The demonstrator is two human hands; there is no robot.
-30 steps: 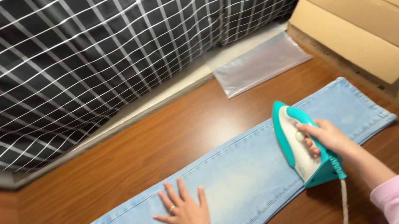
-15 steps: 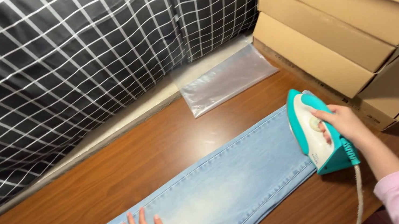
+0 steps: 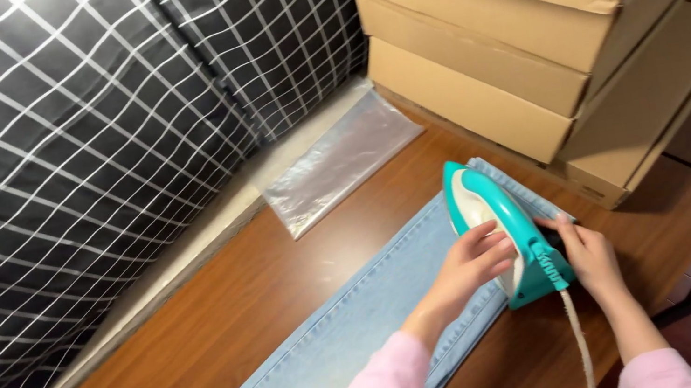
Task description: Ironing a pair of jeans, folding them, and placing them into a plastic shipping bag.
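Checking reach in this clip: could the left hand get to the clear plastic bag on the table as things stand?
Probably yes: the left hand rests on the teal iron, and only bare table and jeans lie between it and the plastic bag.
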